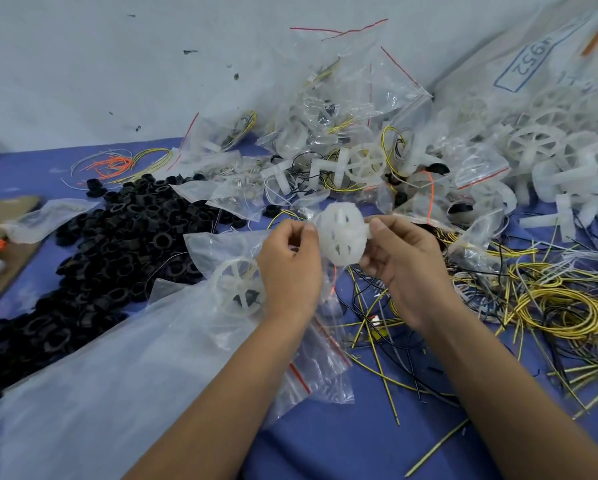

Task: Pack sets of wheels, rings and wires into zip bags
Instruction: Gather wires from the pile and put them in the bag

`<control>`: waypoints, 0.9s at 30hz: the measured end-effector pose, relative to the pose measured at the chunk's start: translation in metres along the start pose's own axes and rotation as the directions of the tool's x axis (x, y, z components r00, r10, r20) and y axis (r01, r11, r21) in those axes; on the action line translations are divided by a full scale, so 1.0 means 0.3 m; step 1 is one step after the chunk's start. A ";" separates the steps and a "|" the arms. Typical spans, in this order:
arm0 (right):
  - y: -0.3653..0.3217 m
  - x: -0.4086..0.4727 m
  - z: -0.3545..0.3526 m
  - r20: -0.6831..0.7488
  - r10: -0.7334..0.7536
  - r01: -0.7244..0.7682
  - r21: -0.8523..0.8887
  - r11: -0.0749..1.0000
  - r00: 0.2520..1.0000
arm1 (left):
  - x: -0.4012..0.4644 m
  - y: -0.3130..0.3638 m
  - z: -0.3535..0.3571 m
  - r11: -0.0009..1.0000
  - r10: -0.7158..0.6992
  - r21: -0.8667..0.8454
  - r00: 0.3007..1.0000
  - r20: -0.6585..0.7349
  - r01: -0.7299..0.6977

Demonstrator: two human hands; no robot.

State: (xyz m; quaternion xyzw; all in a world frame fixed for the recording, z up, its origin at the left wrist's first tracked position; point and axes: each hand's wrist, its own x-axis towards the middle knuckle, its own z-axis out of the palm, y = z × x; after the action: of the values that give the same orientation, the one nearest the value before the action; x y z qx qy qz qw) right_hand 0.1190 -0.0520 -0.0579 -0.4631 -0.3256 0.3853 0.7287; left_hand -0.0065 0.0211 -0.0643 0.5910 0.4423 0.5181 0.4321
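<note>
Right hand (399, 261) grip pinches white wheel (342, 233) at its 3 o'clock; left hand (290, 265) pinches zip bag (325, 341) mouth at wheel's 9 o'clock. Judgement: wheel enters bag leftward-down.

Head view, down, near hands (353, 268)

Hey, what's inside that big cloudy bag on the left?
A white spoked wheel shows through the big cloudy bag, with something dark at its hub. The rest of the bag is too cloudy to see through.
</note>
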 end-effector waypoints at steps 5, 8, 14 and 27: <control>0.016 -0.012 0.013 -0.074 -0.094 0.057 -0.396 0.916 0.993 | -0.024 0.034 -0.012 0.961 0.276 0.016 0.960 -0.050 -0.276; 0.008 -0.023 0.017 -0.030 -0.197 0.147 -0.561 0.815 0.980 | -0.038 0.041 -0.016 0.894 0.435 0.133 0.900 -0.033 -0.427; 0.004 -0.040 0.042 0.068 -0.333 0.279 -0.714 0.642 0.940 | -0.068 0.068 -0.007 0.727 0.633 0.283 0.770 0.077 -0.626; -0.011 -0.046 0.044 0.324 -0.168 0.341 -0.609 0.716 0.931 | -0.116 0.083 0.019 0.609 0.752 0.187 0.636 0.175 -0.771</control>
State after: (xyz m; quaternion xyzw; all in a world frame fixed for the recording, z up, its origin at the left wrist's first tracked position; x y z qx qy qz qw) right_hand 0.1021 -0.0591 -0.0518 -0.5877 -0.5880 0.1959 0.5200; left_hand -0.0016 -0.0187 -0.0488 0.7911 0.1921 0.5699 0.1117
